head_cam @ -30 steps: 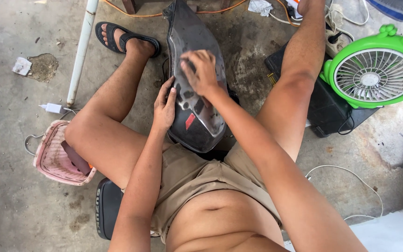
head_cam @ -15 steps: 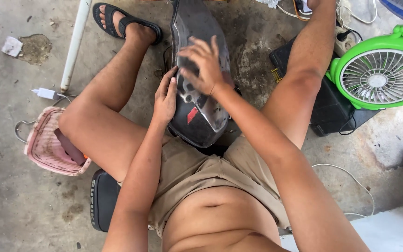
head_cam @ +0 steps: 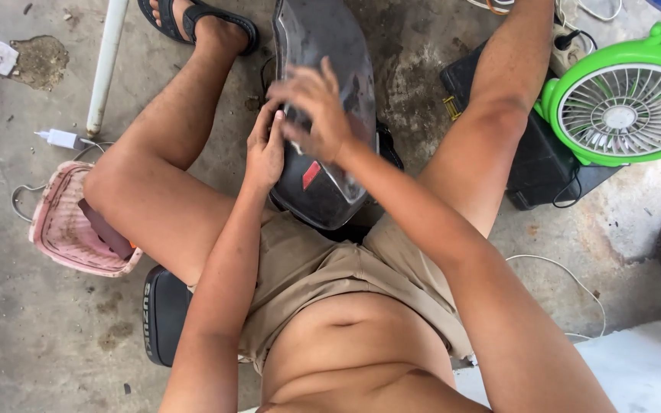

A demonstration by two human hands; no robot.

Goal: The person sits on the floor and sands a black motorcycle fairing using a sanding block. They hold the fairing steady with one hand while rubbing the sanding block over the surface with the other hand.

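While seated on the floor (head_cam: 9, 336), I log one dark motorcycle panel (head_cam: 323, 46) between my knees. Left hand (head_cam: 264, 153) grips its edge; right hand (head_cam: 317, 111) lies spread, flat on top.

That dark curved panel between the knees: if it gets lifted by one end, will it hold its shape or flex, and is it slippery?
The dark panel looks like a moulded shell with a smooth curve, so it probably stays fairly stiff, with slight flex. Its surface shows glare, so likely slick; the left hand braces its edge while the right hand presses on top. Thin-walled, so probably light for its size.
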